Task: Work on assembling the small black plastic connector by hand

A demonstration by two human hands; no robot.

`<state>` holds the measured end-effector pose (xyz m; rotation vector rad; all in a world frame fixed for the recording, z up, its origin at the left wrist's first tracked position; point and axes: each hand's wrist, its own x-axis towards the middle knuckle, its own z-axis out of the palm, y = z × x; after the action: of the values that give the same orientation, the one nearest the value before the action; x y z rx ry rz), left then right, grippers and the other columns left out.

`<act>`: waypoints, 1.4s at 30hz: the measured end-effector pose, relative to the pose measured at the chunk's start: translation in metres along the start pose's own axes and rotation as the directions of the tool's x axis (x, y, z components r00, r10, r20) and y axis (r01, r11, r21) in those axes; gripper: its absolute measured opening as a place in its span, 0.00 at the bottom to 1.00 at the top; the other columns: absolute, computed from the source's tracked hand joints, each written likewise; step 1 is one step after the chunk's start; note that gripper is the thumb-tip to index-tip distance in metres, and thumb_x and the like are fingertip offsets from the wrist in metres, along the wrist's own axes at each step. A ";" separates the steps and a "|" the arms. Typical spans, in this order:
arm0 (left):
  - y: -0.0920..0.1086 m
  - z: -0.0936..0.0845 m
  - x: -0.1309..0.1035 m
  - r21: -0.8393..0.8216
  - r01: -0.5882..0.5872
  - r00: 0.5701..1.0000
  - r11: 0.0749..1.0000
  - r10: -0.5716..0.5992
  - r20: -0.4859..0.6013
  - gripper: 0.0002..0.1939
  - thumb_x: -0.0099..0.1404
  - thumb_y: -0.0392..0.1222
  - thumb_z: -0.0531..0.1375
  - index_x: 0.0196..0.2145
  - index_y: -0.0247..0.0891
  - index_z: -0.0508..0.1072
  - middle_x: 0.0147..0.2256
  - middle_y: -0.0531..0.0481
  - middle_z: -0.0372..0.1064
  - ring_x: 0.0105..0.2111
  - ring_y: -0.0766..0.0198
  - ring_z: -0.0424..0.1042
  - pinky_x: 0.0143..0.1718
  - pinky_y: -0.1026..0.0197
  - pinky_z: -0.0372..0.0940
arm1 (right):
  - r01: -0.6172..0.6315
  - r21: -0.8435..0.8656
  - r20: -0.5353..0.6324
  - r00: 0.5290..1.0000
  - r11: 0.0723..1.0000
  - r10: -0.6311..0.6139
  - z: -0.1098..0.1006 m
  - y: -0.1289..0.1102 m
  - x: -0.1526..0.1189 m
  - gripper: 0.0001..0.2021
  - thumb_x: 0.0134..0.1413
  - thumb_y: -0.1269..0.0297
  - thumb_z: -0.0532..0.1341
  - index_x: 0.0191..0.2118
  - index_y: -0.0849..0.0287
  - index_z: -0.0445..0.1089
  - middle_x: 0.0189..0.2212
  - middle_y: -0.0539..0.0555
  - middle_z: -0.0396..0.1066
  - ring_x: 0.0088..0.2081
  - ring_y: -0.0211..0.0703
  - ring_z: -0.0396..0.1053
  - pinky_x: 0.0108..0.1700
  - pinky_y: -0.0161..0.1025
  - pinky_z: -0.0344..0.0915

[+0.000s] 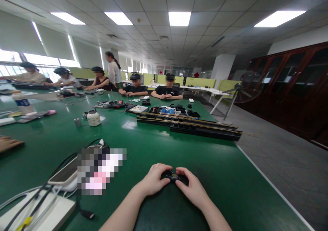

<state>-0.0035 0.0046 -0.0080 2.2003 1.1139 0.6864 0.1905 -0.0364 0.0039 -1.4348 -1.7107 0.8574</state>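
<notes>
Low over the green table (220, 176), my left hand (155, 179) and my right hand (192, 187) face each other with a small black object (174, 176) between them. Its middle looks shiny, with a yellowish patch; its exact kind I cannot make out. The left thumb and fingers close on its left end. On its right end, the right thumb and fingers grip it the same way. My fingers hide much of both ends. Whether it rests on the table, I cannot tell.
Left of my hands lie a phone-like device (67, 166), cables and a white box (38, 212). A jar (93, 118) stands farther back. Long black rails with thin rods (205, 132) lie ahead. Another person's hand (10, 144) is at far left; several people sit across.
</notes>
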 end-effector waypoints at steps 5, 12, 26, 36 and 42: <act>0.000 0.001 -0.001 0.005 -0.024 1.000 1.000 0.024 -0.016 0.21 0.56 0.37 0.60 0.49 0.42 0.68 0.47 0.48 0.68 0.49 0.55 0.63 0.53 0.54 0.56 | 0.013 -0.082 -0.013 1.000 0.997 -0.014 0.000 -0.003 -0.001 0.17 0.45 0.66 0.59 0.44 0.58 0.68 0.44 0.57 0.70 0.48 0.48 0.67 0.53 0.45 0.60; 0.001 0.001 0.000 0.015 -0.017 0.999 1.000 0.018 -0.036 0.21 0.55 0.38 0.59 0.49 0.42 0.68 0.46 0.47 0.68 0.48 0.55 0.64 0.52 0.54 0.58 | 0.037 -0.114 -0.015 0.999 0.993 -0.039 0.001 -0.003 -0.002 0.16 0.46 0.64 0.58 0.44 0.57 0.69 0.43 0.56 0.71 0.46 0.47 0.67 0.51 0.44 0.62; 0.004 -0.001 0.000 0.039 -0.022 1.000 0.999 0.023 -0.019 0.23 0.51 0.33 0.56 0.47 0.40 0.69 0.44 0.49 0.69 0.47 0.55 0.64 0.51 0.55 0.57 | 0.016 -0.079 -0.007 1.000 0.997 -0.016 -0.001 -0.002 -0.001 0.16 0.47 0.65 0.57 0.45 0.55 0.68 0.42 0.55 0.71 0.46 0.46 0.68 0.52 0.43 0.62; 0.003 -0.002 0.000 0.021 0.004 1.000 1.000 -0.005 0.007 0.26 0.51 0.30 0.52 0.49 0.42 0.68 0.48 0.49 0.67 0.50 0.56 0.62 0.54 0.54 0.55 | 0.023 -0.082 0.006 1.000 0.996 -0.023 0.000 0.000 -0.001 0.17 0.48 0.65 0.57 0.46 0.58 0.67 0.43 0.56 0.71 0.47 0.46 0.68 0.53 0.43 0.61; 0.009 -0.004 -0.001 0.018 0.012 1.000 1.000 -0.012 0.013 0.24 0.53 0.37 0.58 0.50 0.40 0.68 0.46 0.46 0.68 0.49 0.54 0.63 0.54 0.53 0.56 | 0.016 -0.081 0.007 1.000 0.997 -0.015 0.000 0.001 -0.001 0.16 0.47 0.65 0.57 0.45 0.57 0.68 0.43 0.56 0.71 0.47 0.46 0.68 0.53 0.43 0.61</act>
<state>-0.0022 0.0002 0.0005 2.2079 1.1301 0.6585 0.1912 -0.0368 0.0031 -1.4715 -1.7772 0.7931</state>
